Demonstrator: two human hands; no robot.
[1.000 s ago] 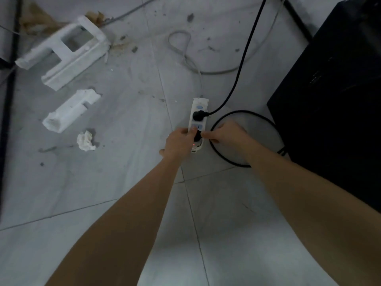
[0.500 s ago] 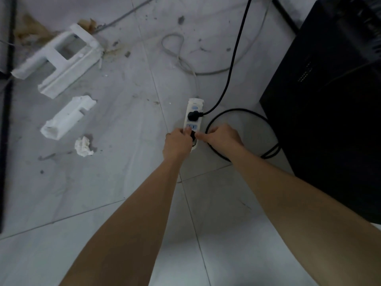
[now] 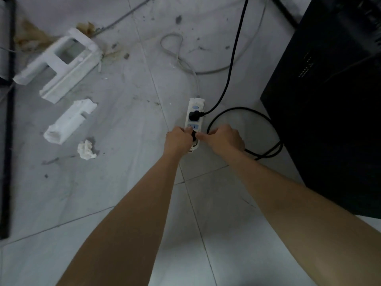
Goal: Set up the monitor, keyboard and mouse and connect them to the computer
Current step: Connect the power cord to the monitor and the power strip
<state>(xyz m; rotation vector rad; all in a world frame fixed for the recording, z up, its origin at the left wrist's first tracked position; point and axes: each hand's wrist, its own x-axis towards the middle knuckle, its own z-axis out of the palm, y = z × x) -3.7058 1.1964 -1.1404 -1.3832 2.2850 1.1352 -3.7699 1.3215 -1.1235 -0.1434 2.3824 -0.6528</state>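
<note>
A white power strip (image 3: pixel 195 110) lies on the tiled floor, with one black plug (image 3: pixel 194 116) seated in an upper socket. My left hand (image 3: pixel 177 140) grips the strip's near end from the left. My right hand (image 3: pixel 223 139) pinches a second black plug (image 3: pixel 194 134) at a lower socket. That plug's black cable (image 3: pixel 243 110) loops right toward the black computer case (image 3: pixel 334 104). My fingers hide how deep the plug sits.
Two white foam packing pieces (image 3: pixel 61 65) (image 3: pixel 70 120) and a crumpled paper wad (image 3: pixel 86 150) lie on the floor to the left. A grey cord (image 3: pixel 181 62) curls behind the strip. A dark bar (image 3: pixel 6 141) runs down the left edge.
Both hands stay at the strip's near end; the fingers have closed tighter round the second plug. The view has drifted a little.
</note>
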